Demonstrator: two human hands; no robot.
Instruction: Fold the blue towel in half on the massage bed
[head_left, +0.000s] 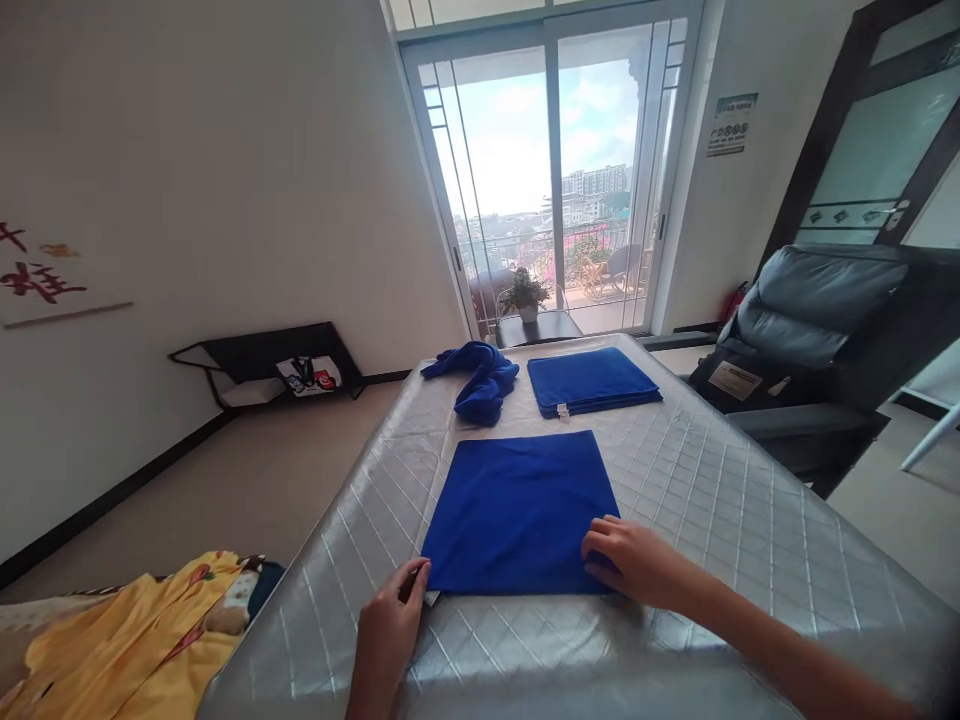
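Observation:
A square blue cloth (525, 515), perhaps a fabric cover, lies flat on the silver quilted mattress (720, 480). My left hand (391, 622) pinches its near left corner between thumb and fingers, with a small white label showing there. At the near right corner, my right hand (626, 562) has its fingers curled over the edge, gripping the fabric. Beyond it to the right is a neat stack of folded blue cloths (592, 380) with white labels at its front edge. A crumpled blue cloth (484, 383) lies behind the flat one, to the left.
A dark recliner (817, 310) stands right of the mattress, with a black bag (727, 385) on it. Yellow fabric (142, 635) lies low at the left. A black rack (270, 365) is by the wall. A potted plant (527, 292) sits before the glass door.

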